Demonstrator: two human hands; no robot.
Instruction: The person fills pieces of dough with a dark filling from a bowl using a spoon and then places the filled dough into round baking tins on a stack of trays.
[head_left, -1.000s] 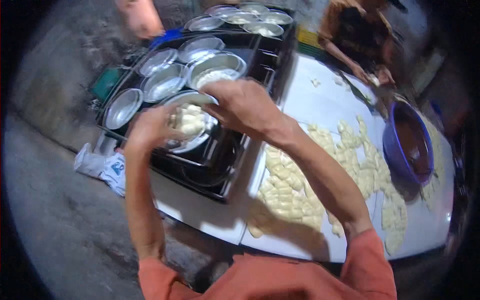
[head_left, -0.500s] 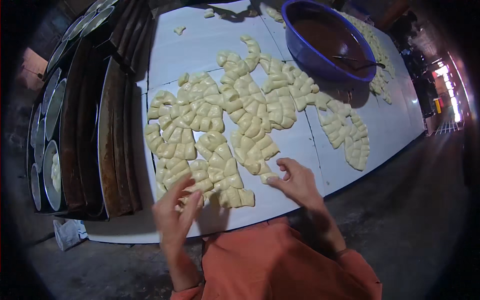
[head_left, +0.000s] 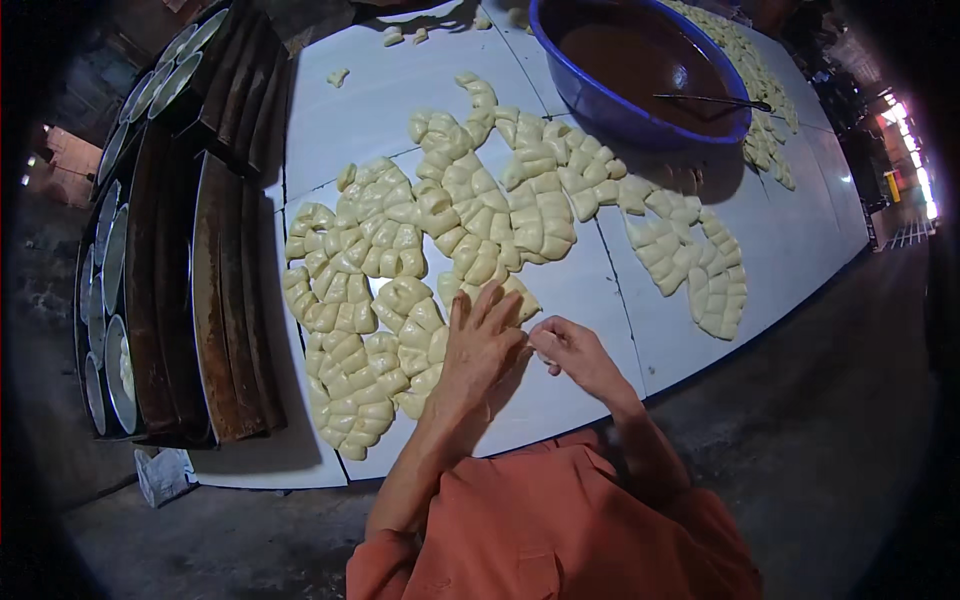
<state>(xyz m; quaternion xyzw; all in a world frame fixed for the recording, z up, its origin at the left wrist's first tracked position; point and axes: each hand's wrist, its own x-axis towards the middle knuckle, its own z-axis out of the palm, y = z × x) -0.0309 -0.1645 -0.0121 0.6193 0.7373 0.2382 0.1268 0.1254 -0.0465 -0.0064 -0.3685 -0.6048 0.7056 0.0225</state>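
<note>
My left hand (head_left: pixel 482 352) lies over the lower middle of the pale cut dough (head_left: pixel 400 235), its fingers spread and resting on the pieces. Just to its right, my right hand (head_left: pixel 578 358) is closed in a pinch at the dough's near edge. A small pale bit of dough shows at those fingertips, mostly hidden by the fingers. The dough lies in glossy scored slabs, joined into a broad patch on the white table (head_left: pixel 590 400). A separate scored strip (head_left: pixel 690 260) curves off to the right.
A blue basin (head_left: pixel 640 75) of brown liquid, with a long-handled utensil (head_left: pixel 710 100) in it, stands at the far right. More dough pieces (head_left: pixel 765 120) lie beyond it. Stacked dark racks of round tins (head_left: pixel 118 375) line the left edge. Small dough scraps (head_left: pixel 338 77) lie far left.
My left hand has moved right and forward, from the left slabs onto the middle of the dough. The right hand's fingers have closed into a pinch beside it. The view has shifted slightly.
</note>
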